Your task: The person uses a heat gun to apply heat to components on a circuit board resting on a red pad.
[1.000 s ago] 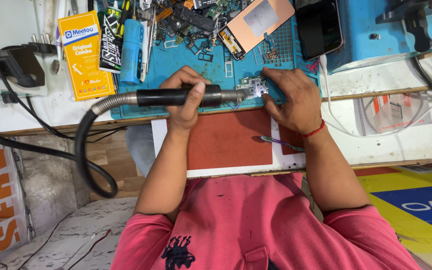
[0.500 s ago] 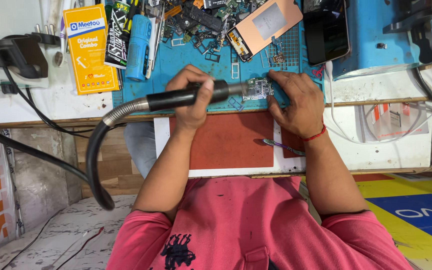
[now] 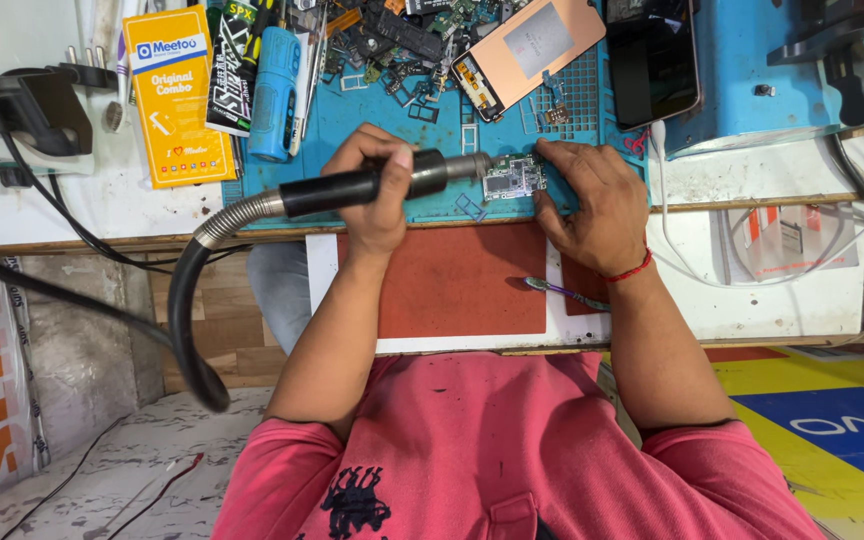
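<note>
My left hand (image 3: pixel 377 200) is wrapped around the black handle of a hot-air wand (image 3: pixel 337 192). Its metal nozzle points right at the left edge of a small green circuit board (image 3: pixel 514 177). The board lies on a blue work mat (image 3: pixel 372 115). My right hand (image 3: pixel 592 205) holds the board by its right side with the fingertips, and there is a red thread on the wrist. The wand's ribbed metal hose (image 3: pixel 184 310) loops down to the left, off the bench.
A red mat (image 3: pixel 452 285) lies nearer me, with thin tweezers (image 3: pixel 564 292) at its right edge. Farther back are a phone display panel (image 3: pixel 532 45), a black phone (image 3: pixel 652 60), a yellow package (image 3: pixel 174 95), a blue cylinder (image 3: pixel 274 95) and several loose parts.
Both hands stay at the board. The wand's nozzle has kept to the board's left edge with only a slight shift, and the view has moved a little.
</note>
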